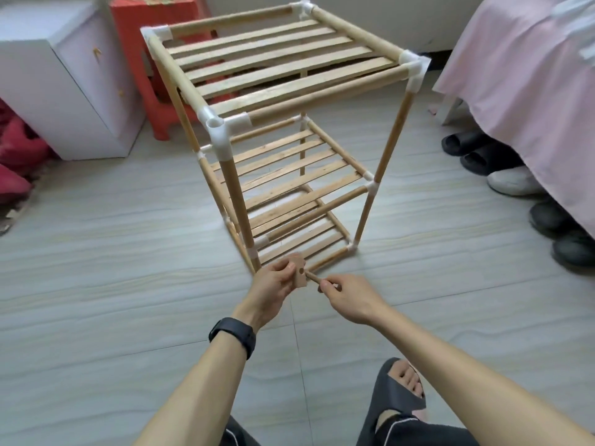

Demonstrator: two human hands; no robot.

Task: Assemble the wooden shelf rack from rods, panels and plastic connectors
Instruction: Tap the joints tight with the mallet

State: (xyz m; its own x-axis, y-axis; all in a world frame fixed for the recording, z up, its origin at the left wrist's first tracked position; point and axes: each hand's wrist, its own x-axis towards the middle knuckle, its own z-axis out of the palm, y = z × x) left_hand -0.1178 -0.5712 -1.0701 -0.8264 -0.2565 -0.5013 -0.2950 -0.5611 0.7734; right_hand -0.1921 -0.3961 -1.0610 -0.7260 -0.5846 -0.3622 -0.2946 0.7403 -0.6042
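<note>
The wooden shelf rack [283, 91] stands upright on the floor, three slatted tiers joined by rods and white plastic connectors [222, 130]. In front of its base, my left hand [273, 286] grips a small flat wooden piece [299, 274] with a dark hole in it. My right hand [349, 297] pinches a short wooden peg [312, 277], whose tip points at that hole and sits just beside it. Both hands hover low, close to the rack's near bottom corner.
A white cabinet [64, 82] and a red plastic stool [151, 59] stand at the back left. A bed with a pink cover [521, 78] is on the right, with several shoes [502, 162] beneath it. My sandalled foot [399, 391] is below my hands.
</note>
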